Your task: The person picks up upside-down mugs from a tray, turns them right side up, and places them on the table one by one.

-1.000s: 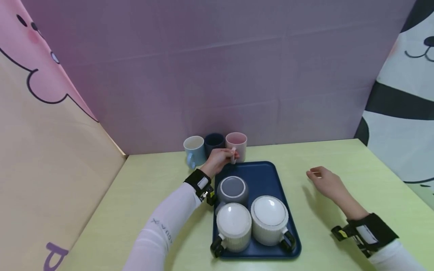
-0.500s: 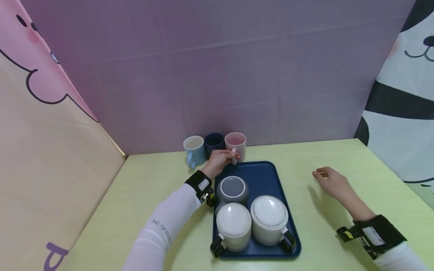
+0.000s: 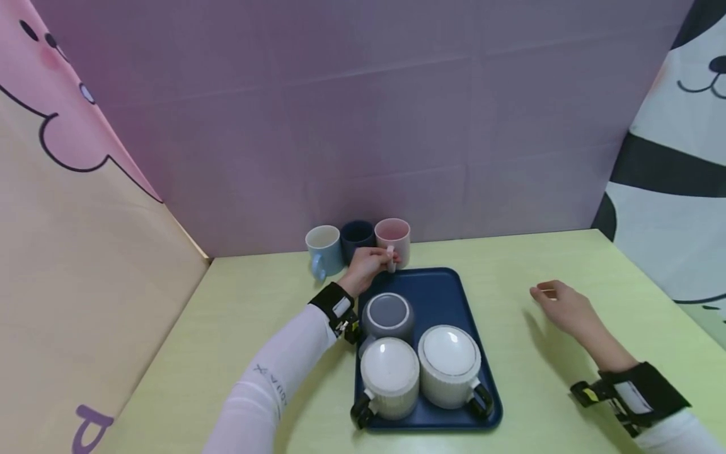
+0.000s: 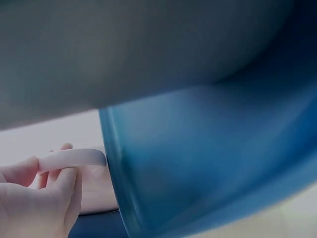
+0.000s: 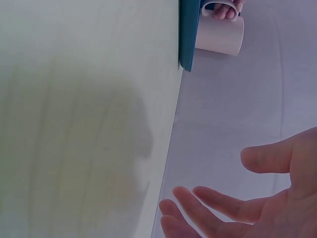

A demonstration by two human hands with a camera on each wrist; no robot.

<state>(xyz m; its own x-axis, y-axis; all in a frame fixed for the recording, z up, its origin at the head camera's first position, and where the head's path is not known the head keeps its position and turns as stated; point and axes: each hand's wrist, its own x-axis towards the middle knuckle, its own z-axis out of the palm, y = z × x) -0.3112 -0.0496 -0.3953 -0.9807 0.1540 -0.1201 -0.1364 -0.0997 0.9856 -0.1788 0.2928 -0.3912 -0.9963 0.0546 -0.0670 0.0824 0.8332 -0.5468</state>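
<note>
My left hand (image 3: 365,267) grips the handle of an upright pink mug (image 3: 397,234) behind the far edge of the blue tray (image 3: 435,287). In the left wrist view the thumb and fingers pinch that pale handle (image 4: 74,157). Left of the pink mug stand a dark navy mug (image 3: 356,233) and a light blue mug (image 3: 326,252), both upright. My right hand (image 3: 567,309) hovers over the table right of the tray, holding nothing. Its fingers are loosely bent and spread, the thumb apart, in the right wrist view.
On the tray, upside down, sit a grey mug (image 3: 389,314) at the left and two cream mugs, a left one (image 3: 390,377) and a right one (image 3: 450,359), with black handles. A purple cloth (image 3: 363,126) hangs behind the pale table (image 3: 244,328).
My right hand has drifted right, away from the tray. The pink mug has shifted slightly left, closer to the navy one, in my left hand's grip.
</note>
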